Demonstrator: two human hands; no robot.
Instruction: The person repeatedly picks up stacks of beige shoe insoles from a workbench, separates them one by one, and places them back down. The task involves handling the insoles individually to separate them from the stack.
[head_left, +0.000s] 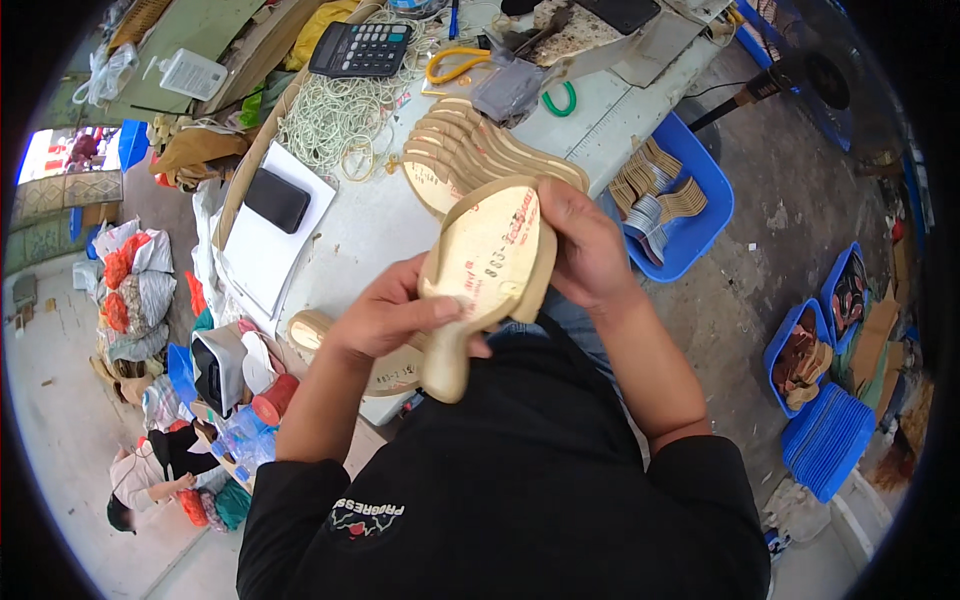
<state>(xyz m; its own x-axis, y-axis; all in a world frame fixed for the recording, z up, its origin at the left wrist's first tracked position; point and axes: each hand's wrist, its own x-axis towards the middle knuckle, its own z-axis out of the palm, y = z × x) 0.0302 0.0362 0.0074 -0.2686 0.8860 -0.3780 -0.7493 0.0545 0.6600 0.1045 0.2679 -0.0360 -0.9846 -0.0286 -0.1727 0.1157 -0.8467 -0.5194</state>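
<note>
**Two-Handed Hold**

At left, a phone (277, 200) is laid on white paper (262, 268), perhaps to be kept clear of the work. The sole pieces (490, 245), at the table's (350, 232) near side, are pinched by the left hand (390, 310), thumb above, presumably so that layers stay aligned. Beyond, a stack of soles (480, 145) is fanned, likely for easy pickup. The right edge is pinched by the right hand (588, 245), apparently for balance. Farther right, more soles (655, 190) are contained by a blue basket (714, 225).
</note>
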